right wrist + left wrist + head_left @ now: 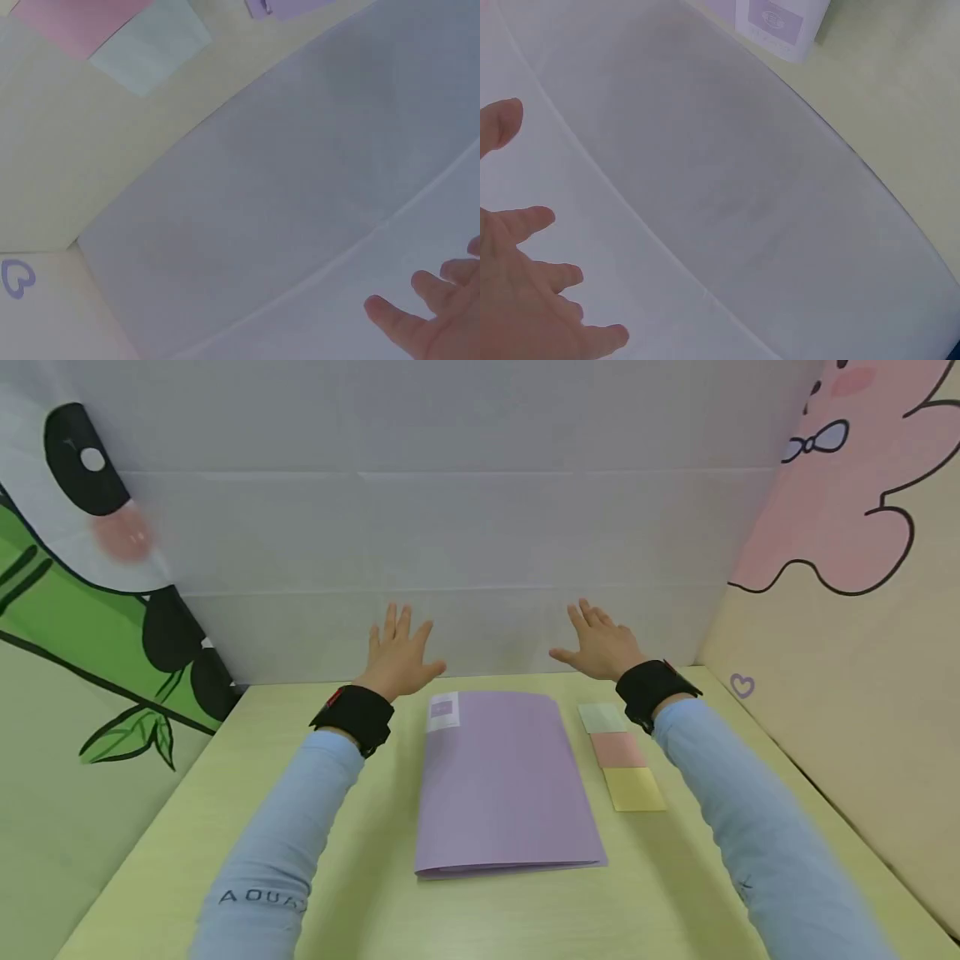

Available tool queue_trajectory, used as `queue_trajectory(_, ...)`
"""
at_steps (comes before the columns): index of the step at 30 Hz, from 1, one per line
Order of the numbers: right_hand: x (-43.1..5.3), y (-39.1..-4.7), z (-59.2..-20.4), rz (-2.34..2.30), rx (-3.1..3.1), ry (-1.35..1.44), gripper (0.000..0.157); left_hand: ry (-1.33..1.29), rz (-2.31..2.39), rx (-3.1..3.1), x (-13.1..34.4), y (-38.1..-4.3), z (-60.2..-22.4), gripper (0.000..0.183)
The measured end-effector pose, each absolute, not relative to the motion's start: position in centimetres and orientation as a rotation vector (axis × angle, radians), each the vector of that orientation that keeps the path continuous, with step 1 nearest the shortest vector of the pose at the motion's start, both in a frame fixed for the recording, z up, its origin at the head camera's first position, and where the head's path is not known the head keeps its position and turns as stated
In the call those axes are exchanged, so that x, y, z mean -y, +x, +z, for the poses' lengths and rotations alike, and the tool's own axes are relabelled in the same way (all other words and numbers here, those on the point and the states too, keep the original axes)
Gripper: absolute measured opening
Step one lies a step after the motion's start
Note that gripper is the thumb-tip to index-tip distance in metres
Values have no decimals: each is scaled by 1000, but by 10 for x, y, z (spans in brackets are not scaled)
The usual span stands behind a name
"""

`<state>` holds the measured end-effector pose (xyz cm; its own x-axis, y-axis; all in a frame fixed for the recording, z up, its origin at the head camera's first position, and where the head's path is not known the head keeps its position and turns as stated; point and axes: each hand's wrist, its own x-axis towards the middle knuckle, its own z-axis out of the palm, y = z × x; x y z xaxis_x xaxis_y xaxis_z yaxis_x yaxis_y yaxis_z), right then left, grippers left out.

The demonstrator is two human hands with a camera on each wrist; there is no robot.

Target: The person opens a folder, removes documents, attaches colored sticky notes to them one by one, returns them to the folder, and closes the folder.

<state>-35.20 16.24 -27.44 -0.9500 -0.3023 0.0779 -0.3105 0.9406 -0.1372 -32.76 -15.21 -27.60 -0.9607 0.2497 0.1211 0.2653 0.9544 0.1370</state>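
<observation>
In the head view a purple folder (510, 785) lies closed on the table, with a white label (443, 712) at its far left corner. My left hand (399, 658) hovers beyond that corner, fingers spread and holding nothing. On the other side my right hand (600, 642) is raised too, its fingers stretched out and nothing in them. Three paper squares, pale green (602, 717), pink (618, 749) and yellow (634, 789), lie in a column to the right of the folder. The left wrist view shows the left hand's spread fingers (562, 277) in front of the white back panel.
A white creased panel (465, 527) stands at the table's far edge. Side walls carry a green and white cartoon (60, 568) on the left and a pink one (840, 527) on the right. The pale yellow table (480, 918) runs beneath both forearms.
</observation>
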Motion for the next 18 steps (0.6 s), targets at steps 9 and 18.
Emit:
queue_trajectory(9, -168, -325, -304, 371, 2939, 498, 80, -460, -227, 3017, 149, -292, -295, 72)
queue_trajectory(18, -180, -298, -335, 441, 3036, 508, 79, -507, -113, 3016, 147, -267, -321, 70)
